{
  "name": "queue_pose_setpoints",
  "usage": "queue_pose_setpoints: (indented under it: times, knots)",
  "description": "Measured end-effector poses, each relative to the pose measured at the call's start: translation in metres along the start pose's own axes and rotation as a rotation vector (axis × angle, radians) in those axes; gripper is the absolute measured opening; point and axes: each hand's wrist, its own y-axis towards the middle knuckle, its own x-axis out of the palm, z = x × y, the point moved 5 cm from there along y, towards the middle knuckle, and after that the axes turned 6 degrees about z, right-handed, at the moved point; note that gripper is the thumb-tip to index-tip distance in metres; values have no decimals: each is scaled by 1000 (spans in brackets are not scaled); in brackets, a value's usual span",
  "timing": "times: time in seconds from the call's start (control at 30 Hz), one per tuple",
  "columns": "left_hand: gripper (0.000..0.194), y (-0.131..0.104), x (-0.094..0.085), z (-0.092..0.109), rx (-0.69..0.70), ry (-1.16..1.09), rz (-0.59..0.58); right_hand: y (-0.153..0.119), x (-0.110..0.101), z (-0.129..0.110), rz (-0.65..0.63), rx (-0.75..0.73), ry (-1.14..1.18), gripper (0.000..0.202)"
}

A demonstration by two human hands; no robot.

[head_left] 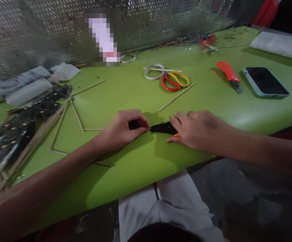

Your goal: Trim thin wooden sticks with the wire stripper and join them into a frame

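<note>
My right hand (pixel 198 129) is wrapped round pliers (pixel 161 127) with black jaws and a bit of orange handle showing. Their tip points left and meets the fingertips of my left hand (pixel 125 129). Those fingers are pinched together on something tiny at the pliers' tip, too small to name. Behind my left wrist, thin sticks joined end to end (pixel 76 114) form a bent, angular chain on the green table (pixel 136 178). A single loose stick (pixel 176 96) lies just beyond the pliers.
Farther back lie scissors with red and yellow handles (pixel 175 81), a tape roll (pixel 154 71), an orange cutter knife (pixel 228 74) and a phone (pixel 265 81). Bundled sticks (pixel 32 148) and a dark studded pile (pixel 22 124) cover the left side. A perforated metal panel (pixel 156 23) borders the back.
</note>
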Motion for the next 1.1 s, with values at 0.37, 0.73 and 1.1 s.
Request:
queue_pose_setpoints:
  times: [0.37, 0.73, 1.1]
  knots:
    - [8, 1, 0, -1, -27, -5, 1, 8, -1, 2, -52, 3, 42, 55]
    - [7, -1, -2, 3, 103, 17, -16, 2, -4, 0, -109, 62, 90, 54]
    - [18, -9, 0, 14, 318, 170, 28, -2, 0, 6, -118, 116, 116, 59]
